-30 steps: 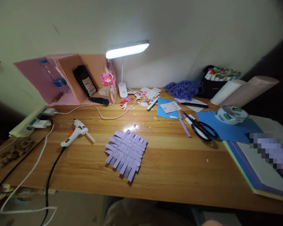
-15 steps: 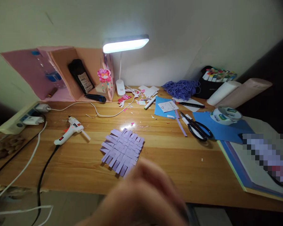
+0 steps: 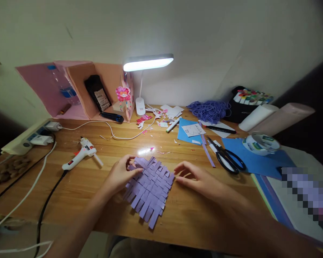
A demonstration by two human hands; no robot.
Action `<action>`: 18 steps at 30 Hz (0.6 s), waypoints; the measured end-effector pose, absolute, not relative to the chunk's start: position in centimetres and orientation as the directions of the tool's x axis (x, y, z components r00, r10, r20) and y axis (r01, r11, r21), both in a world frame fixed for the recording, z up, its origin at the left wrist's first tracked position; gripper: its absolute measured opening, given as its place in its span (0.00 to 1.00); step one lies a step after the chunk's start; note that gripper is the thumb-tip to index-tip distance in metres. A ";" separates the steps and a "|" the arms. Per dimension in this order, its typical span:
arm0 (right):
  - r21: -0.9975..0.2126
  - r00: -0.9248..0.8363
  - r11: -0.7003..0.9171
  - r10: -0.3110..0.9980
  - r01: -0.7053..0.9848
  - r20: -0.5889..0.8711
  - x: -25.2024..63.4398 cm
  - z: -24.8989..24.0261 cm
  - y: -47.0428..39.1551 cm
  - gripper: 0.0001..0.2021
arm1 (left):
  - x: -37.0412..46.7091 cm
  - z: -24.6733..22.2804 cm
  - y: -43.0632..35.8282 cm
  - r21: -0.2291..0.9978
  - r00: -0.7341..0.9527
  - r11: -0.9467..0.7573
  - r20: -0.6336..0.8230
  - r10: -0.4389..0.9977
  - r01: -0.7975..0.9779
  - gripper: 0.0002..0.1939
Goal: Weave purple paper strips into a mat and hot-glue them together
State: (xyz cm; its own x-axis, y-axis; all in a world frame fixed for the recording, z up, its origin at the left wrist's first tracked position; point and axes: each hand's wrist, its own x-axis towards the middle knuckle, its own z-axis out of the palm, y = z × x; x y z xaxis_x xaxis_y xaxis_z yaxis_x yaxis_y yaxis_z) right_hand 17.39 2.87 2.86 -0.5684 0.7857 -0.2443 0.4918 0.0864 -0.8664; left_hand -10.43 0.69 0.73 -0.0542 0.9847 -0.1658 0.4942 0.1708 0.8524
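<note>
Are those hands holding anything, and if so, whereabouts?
The left hand grips the woven purple paper by its upper left edge, thumb on top. The right hand is at the opposite edge; whether it touches cannot be told.

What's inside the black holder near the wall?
The black holder has lots of markers with colourful ends poking out. Its sides cover their lower parts, so I can't tell what's at the bottom.

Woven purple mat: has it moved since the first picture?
Yes, slightly: the mat is farther right of the glue gun and nearer the front edge of the table.
</note>
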 end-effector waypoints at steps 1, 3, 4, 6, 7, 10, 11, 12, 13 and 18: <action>-0.847 -0.574 0.122 0.784 0.518 -0.238 17.1 2.6 3.3 0.13 | -10.1 1.5 1.0 0.868 -0.014 0.134 -0.146 0.989 0.477 0.26; -0.829 -0.532 0.180 0.832 0.529 -0.159 16.8 2.2 4.1 0.16 | -9.5 3.2 1.6 0.873 0.072 0.049 -0.096 0.993 0.485 0.25; -0.848 -0.510 0.183 0.852 0.497 -0.115 16.7 2.2 4.5 0.19 | -9.1 4.0 1.9 0.866 0.118 0.000 -0.068 0.991 0.500 0.24; -0.923 -0.509 0.118 0.856 0.367 -0.093 16.4 2.0 5.2 0.22 | -8.2 5.4 2.8 0.852 0.224 -0.120 0.004 0.974 0.510 0.23; -0.956 -0.533 0.055 0.839 0.287 -0.112 16.2 1.9 5.5 0.21 | -7.7 5.9 3.3 0.845 0.283 -0.183 0.039 0.958 0.502 0.22; -0.986 -0.518 -0.136 0.839 0.096 -0.166 15.5 1.3 6.0 0.18 | -6.1 6.2 5.2 0.807 0.405 -0.346 0.146 0.902 0.479 0.22; -0.986 -0.481 -0.158 0.861 0.051 -0.163 15.3 1.1 6.1 0.18 | -5.7 6.1 5.8 0.791 0.422 -0.380 0.171 0.890 0.480 0.22; -0.987 -0.439 -0.157 0.886 0.018 -0.149 15.2 0.9 6.2 0.17 | -5.3 5.8 6.3 0.774 0.419 -0.405 0.200 0.886 0.487 0.22; -0.989 -0.393 -0.145 0.910 -0.003 -0.132 15.2 0.7 6.3 0.17 | -5.1 5.4 6.8 0.755 0.395 -0.424 0.237 0.888 0.500 0.22; -0.986 -0.188 -0.129 0.976 -0.102 -0.109 16.6 -0.3 6.5 0.17 | -4.7 2.9 7.3 0.832 -0.075 -0.260 0.337 0.939 0.490 0.24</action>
State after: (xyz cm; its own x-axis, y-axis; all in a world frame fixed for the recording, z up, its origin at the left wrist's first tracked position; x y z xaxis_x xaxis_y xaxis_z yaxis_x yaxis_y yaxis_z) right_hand 16.57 6.45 -0.33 -0.1882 0.9761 -0.1086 -0.1023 -0.1294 -0.9863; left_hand -4.74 7.30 2.91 -0.0746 0.9385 0.3371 0.4900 -0.2599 0.8321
